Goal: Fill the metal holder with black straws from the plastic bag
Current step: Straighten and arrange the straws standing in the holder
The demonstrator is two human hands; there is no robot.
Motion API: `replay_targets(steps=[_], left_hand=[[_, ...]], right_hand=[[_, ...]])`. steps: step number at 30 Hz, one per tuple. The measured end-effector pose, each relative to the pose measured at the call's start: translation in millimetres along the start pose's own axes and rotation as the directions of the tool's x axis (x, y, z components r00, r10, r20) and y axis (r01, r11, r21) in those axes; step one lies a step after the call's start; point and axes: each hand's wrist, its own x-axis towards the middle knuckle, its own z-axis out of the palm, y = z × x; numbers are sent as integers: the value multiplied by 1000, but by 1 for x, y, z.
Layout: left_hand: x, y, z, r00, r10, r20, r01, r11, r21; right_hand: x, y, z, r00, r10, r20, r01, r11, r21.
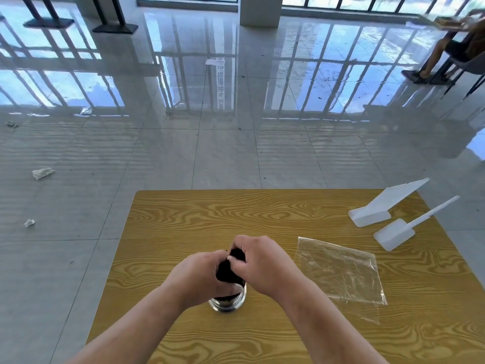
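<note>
1. Wood-grain worktop [183,214] stretches wide to the left and far side of my hands, and its left and far edges drop to the tiled floor [157,153].
2. The flat plastic bag [338,271] lies on the right, with two white scoops [388,206] farther right.
3. The metal holder [227,302] stands upright near me, with black straws [229,269] bunched inside and rising above its rim.
4. My left hand [199,274] and right hand [262,264] both curl their fingers round the bundle's upper part, one on each side.

Looks like a large canteen or hall: glossy grey floor tiles [225,153] mirroring tall windows [341,1], a white pillar [258,10], black table stands [115,27], a wood-patterned table [210,211] up close, a seated person [451,48] at another table, paper scraps [42,173] lying about.
</note>
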Motion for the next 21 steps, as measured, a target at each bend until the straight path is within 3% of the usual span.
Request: replay_targets(steps=[11, 21], left_hand=[[1, 16, -7, 996, 75, -39, -75, 997, -12], [7, 15, -10, 991, 110, -72, -108, 994, 23]], right_hand=[[-1, -19, -34, 998, -46, -52, 48, 998, 28], [-4, -10, -31, 985, -2, -170, 58, 943, 327]])
